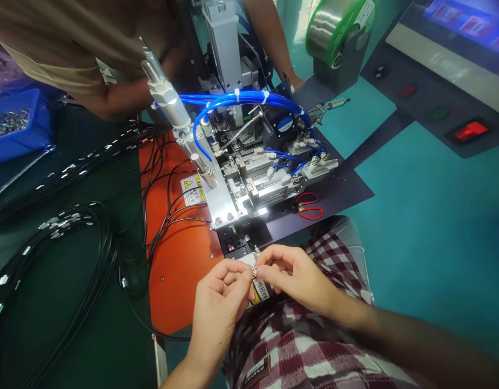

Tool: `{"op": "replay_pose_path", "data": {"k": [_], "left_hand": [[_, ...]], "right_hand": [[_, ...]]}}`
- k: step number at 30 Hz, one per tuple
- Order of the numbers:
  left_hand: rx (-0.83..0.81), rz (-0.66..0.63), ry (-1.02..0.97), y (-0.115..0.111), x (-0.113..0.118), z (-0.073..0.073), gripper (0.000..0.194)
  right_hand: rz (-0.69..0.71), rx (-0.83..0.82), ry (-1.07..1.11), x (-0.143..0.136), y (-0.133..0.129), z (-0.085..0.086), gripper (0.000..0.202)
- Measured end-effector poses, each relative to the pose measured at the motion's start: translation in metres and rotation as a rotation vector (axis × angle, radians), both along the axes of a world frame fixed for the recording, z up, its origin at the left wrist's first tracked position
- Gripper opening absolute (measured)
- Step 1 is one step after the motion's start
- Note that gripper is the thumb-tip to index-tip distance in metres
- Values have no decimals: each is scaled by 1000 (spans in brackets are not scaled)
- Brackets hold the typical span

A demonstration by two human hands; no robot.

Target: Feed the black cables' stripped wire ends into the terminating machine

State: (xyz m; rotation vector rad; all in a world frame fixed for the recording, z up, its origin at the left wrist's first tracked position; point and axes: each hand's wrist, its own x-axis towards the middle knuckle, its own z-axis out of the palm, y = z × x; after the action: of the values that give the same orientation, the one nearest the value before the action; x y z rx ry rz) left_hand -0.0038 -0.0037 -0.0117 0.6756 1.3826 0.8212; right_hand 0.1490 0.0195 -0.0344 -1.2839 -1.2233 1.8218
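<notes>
My left hand (223,294) is closed in a pinch, thumb against forefinger, low in front of the machine. Facing it, my right hand (292,275) pinches from the other side, and the fingertips of both almost meet. Between them shows a thin, pale wire end (254,268), too small to make out fully. A black cable (152,330) runs to my left wrist and passes out of sight behind it. Just beneath the fingers is a white and yellow label (261,290) on the machine's front. The metal machine (233,183) with blue air hoses (249,97) stands beyond.
Red-handled scissors (310,207) lie right of the machine on its dark plate. Coiled black cables with metal ends (71,221) cover the left table, near a blue bin (20,127) of small metal parts. A solder spool (334,32) and control box (436,86) stand right; another person (91,54) is opposite.
</notes>
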Motion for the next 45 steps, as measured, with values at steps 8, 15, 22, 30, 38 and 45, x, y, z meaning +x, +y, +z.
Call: {"op": "replay_pose_path", "data": {"k": [8,15,22,30,38,45], "left_hand": [[3,-72,-2,0,-2,1,23],[-23,-38,-45,2,-2,0,23],[19,-50,-16,0,-3,-1,22],[22,-37,-10,0,0,1,22],[50,-32,9,-2,0,1,21],[39,-24,-2,0,0,-2,23]], "right_hand": [[8,239,-81,-4,-2,5,13],[25,-44,140,-1,5,2,23],[-41,-10,21,-5,4,5,20],[-76,5,-3,-8,1,4,14],[-37,25,-29,-8,0,3,15],[53,115,-33,-6,3,-3,14]]}}
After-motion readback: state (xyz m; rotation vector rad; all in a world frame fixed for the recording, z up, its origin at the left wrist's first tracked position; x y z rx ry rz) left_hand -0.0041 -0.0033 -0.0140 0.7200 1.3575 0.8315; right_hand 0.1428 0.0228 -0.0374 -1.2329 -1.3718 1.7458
